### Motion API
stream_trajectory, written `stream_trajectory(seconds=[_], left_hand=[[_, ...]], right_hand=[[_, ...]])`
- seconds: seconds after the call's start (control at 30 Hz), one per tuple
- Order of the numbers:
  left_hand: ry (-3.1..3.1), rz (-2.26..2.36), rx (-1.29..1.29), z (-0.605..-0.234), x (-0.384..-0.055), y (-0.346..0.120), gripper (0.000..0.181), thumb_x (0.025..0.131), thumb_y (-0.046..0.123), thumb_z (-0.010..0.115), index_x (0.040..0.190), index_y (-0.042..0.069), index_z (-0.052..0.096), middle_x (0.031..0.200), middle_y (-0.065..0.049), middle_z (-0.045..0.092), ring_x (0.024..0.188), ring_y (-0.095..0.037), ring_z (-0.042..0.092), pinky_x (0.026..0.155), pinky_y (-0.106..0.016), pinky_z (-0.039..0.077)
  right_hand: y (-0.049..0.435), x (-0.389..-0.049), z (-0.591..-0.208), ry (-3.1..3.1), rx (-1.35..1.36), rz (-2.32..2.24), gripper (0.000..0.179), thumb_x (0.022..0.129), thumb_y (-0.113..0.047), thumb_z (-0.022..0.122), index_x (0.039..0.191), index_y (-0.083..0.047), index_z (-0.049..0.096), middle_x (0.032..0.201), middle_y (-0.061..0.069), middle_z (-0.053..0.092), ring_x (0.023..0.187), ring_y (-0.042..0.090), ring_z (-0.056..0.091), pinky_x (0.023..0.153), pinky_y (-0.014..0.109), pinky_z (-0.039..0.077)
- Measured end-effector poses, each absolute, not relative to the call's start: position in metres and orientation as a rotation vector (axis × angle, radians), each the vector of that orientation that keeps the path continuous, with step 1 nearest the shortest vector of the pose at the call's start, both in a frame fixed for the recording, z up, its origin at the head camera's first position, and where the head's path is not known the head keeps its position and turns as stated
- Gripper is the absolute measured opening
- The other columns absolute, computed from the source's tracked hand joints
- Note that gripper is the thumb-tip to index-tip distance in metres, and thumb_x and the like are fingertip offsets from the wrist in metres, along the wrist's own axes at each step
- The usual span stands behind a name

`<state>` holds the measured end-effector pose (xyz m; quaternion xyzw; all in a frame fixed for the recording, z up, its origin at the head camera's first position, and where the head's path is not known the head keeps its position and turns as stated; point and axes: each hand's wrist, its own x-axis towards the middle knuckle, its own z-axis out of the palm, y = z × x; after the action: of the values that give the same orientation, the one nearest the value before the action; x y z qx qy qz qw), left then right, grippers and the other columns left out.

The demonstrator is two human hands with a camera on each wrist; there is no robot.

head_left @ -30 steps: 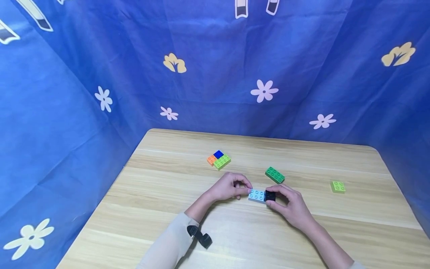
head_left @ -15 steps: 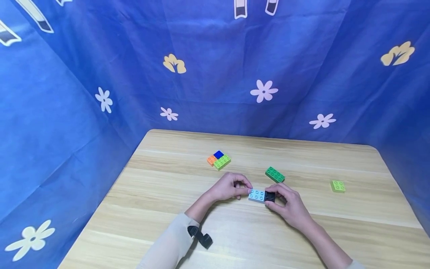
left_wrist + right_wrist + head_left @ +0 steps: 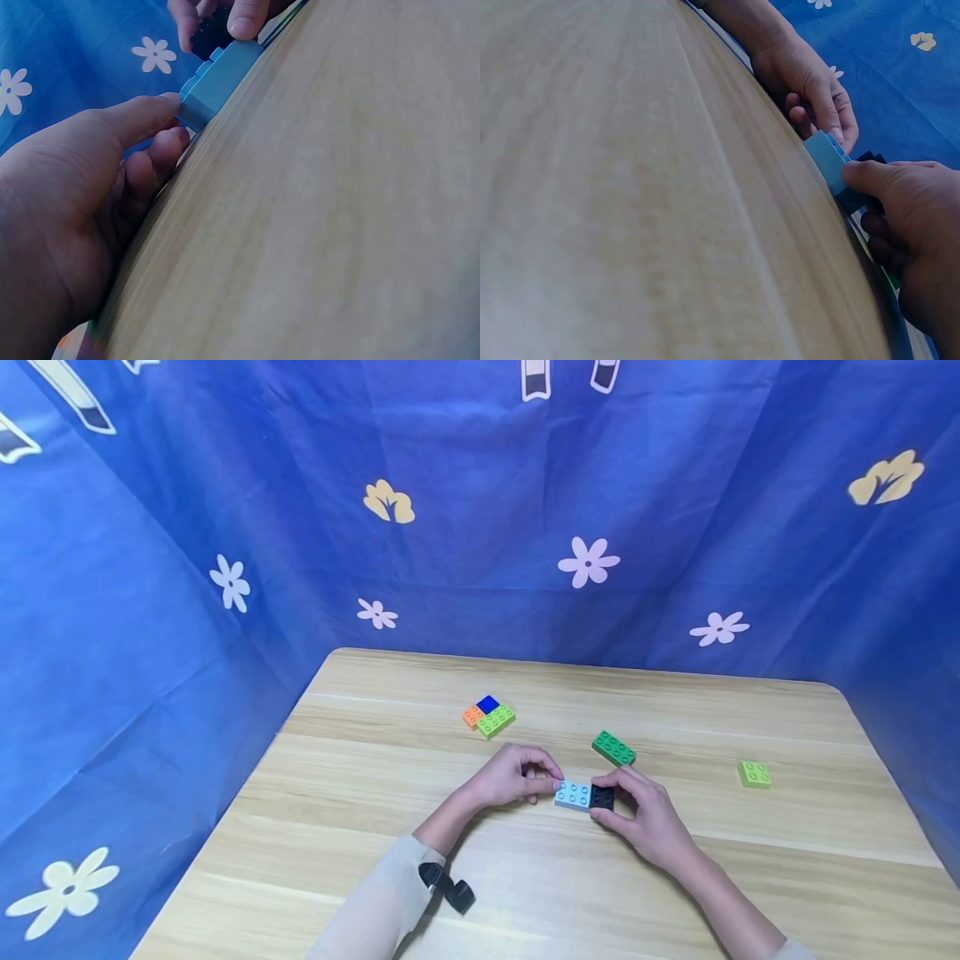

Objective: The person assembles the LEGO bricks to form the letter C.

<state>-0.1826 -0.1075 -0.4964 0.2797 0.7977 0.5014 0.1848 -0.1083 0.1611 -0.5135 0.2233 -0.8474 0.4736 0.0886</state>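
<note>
A light blue toy building brick [image 3: 573,795] lies on the wooden table in the head view, studs up. My left hand [image 3: 512,778] pinches its left end between thumb and index finger. My right hand [image 3: 651,820] grips a black building brick [image 3: 602,797] between thumb and fingers, at the right end of the blue one. In the left wrist view, the black brick [image 3: 211,34] stands higher than the blue brick [image 3: 221,82]. The right thumb [image 3: 866,177] partly hides where the two bricks meet in the right wrist view.
A green brick [image 3: 614,748] lies just beyond the right hand, and a lime brick [image 3: 754,775] farther right. Behind the left hand sit an orange brick [image 3: 472,717], a dark blue brick [image 3: 488,704] and a lime brick [image 3: 497,722] together. A blue curtain [image 3: 465,527] surrounds the table.
The black brick has tipped level and settled against the light blue brick's right end, closing the dark gap between them. The right hand shifted slightly; the left hand stayed put.
</note>
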Motion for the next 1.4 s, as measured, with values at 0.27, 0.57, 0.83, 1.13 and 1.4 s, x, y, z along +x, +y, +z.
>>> stream_trajectory(seconds=[0.27, 0.57, 0.83, 1.13, 1.4], left_hand=[[2.237, 1.424, 0.804, -0.499, -0.182, -0.108, 0.006, 0.096, 0.017, 0.080, 0.103, 0.016, 0.080, 0.086, 0.006, 0.075, 0.056, -0.011, 0.063, 0.053, -0.026, 0.057], [2.242, 1.430, 0.800, -0.501, -0.183, -0.108, 0.006, 0.096, 0.017, 0.081, 0.101, 0.018, 0.080, 0.087, 0.008, 0.075, 0.057, -0.011, 0.063, 0.054, -0.029, 0.058], [2.237, 1.435, 0.808, -0.499, -0.183, -0.109, 0.005, 0.096, 0.018, 0.081, 0.101, 0.018, 0.080, 0.086, 0.007, 0.075, 0.057, -0.011, 0.063, 0.054, -0.028, 0.058], [2.257, 1.425, 0.805, -0.497, -0.182, -0.111, 0.005, 0.096, 0.016, 0.080, 0.102, 0.017, 0.080, 0.085, 0.007, 0.074, 0.056, -0.011, 0.063, 0.053, -0.028, 0.057], [2.256, 1.419, 0.814, -0.497, -0.183, -0.108, 0.006, 0.096, 0.017, 0.081, 0.102, 0.017, 0.080, 0.087, 0.007, 0.075, 0.056, -0.011, 0.063, 0.053, -0.028, 0.057]], right_hand=[[0.163, -0.108, -0.522, -2.493, 0.654, 1.512, 0.029, 0.093, -0.014, 0.083, 0.120, -0.013, 0.073, 0.118, -0.006, 0.073, 0.112, 0.013, 0.068, 0.098, 0.022, 0.056], [0.163, -0.108, -0.521, -2.469, 0.643, 1.575, 0.023, 0.098, -0.011, 0.076, 0.121, -0.008, 0.072, 0.117, -0.005, 0.073, 0.110, 0.012, 0.067, 0.096, 0.019, 0.054], [0.161, -0.110, -0.519, -2.426, 0.668, 1.579, 0.021, 0.095, -0.005, 0.079, 0.115, -0.007, 0.073, 0.115, 0.002, 0.074, 0.108, 0.013, 0.069, 0.092, 0.019, 0.056], [0.157, -0.110, -0.511, -2.461, 0.656, 1.564, 0.021, 0.095, -0.010, 0.080, 0.114, -0.007, 0.074, 0.114, 0.001, 0.075, 0.105, 0.014, 0.069, 0.090, 0.023, 0.058], [0.162, -0.110, -0.518, -2.509, 0.595, 1.619, 0.027, 0.097, -0.015, 0.079, 0.121, -0.008, 0.072, 0.119, 0.000, 0.074, 0.111, 0.012, 0.068, 0.097, 0.021, 0.056]])
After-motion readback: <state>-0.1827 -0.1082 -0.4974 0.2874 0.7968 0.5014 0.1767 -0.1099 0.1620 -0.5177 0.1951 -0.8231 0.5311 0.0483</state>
